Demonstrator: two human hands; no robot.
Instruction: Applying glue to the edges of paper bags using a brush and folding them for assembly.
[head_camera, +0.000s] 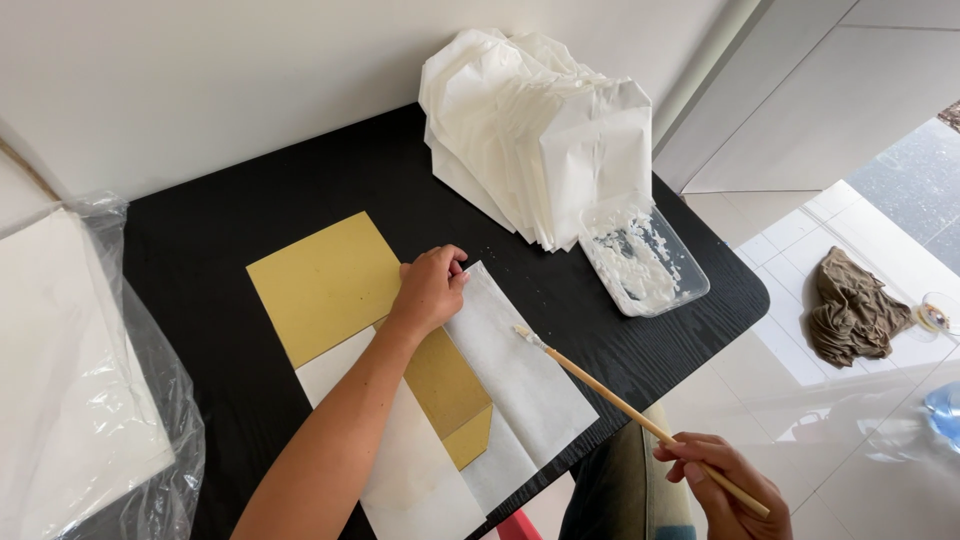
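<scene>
From the head view, your left hand (432, 290) lies palm down near the middle of the black table (220, 240), fingers curled and pressing the upper edge of a white paper sheet (520, 375) where it meets a gold card (320, 280). The gold card lies flat and tilted, its far corner pointing toward the table's back edge — your forearm crosses over its lower part. The white paper runs from under your hand down to the table's near edge, and 1 folded flap lies over the gold card's lower end.

Your right hand (722, 482) hangs off the near right edge of the table, fingers closed around the end of a thin wooden stick (640, 422). Its white-coated tip (524, 334) touches the white paper just right of your left hand.

At the back right corner stands a stack of folded white paper bags (540, 130). Just beside it, touching the right edge, sits a clear plastic tray (645, 262) smeared with white paste.

At the left edge lies a clear plastic bag (90, 400) holding white sheets. On the floor to the right — well apart from the table — lies a brown cloth (850, 305).
</scene>
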